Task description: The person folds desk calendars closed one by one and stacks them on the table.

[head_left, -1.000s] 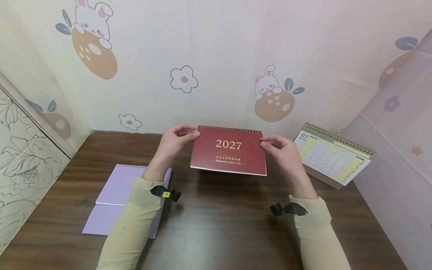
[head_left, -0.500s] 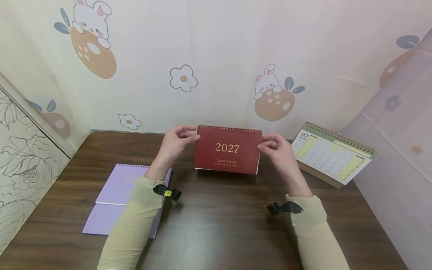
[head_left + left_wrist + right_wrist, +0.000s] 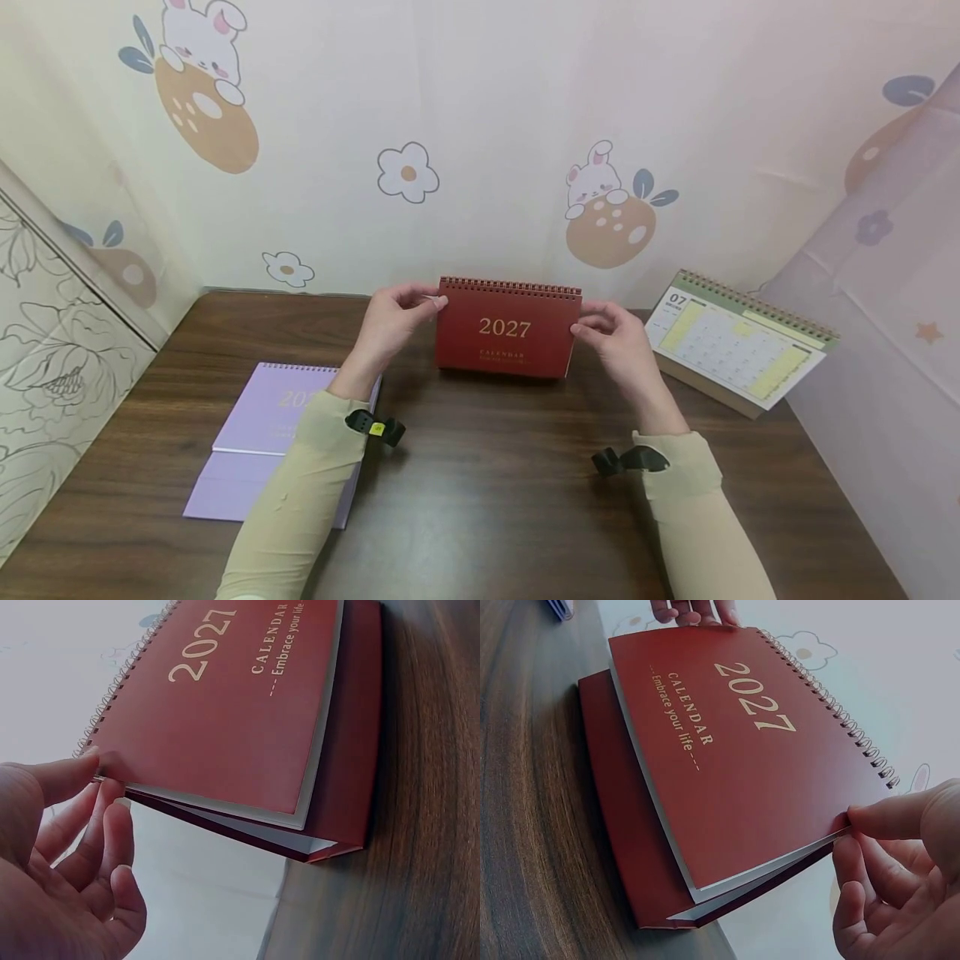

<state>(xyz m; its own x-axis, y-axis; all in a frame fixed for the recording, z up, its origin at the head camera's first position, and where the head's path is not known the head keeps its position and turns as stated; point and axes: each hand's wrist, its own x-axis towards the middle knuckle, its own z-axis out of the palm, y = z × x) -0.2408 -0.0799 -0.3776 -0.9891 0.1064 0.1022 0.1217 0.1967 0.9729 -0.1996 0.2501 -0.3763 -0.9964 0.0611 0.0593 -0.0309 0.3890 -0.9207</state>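
A dark red spiral-bound desk calendar (image 3: 504, 329) with gold "2027" on its cover is propped up at the back of the table. My left hand (image 3: 397, 321) pinches its left edge near the rings, thumb on the cover and fingers behind. At the opposite edge, my right hand (image 3: 611, 329) pinches the pages between thumb and fingers, a little lower down. Both wrist views show the red base (image 3: 360, 735) of the calendar close to the wood, with the cover and white pages standing slightly away from it.
A lilac calendar (image 3: 240, 483) lies at the left of the table, partly behind my left forearm. To the right stands a green and white calendar (image 3: 738, 342) showing month 07, set at an angle. A curtain with rabbit prints (image 3: 487, 125) hangs behind the table (image 3: 480, 500).
The red calendar has tipped from facing up to more upright, its lower edge swinging back and away from me. My right hand has shifted slightly left with it.
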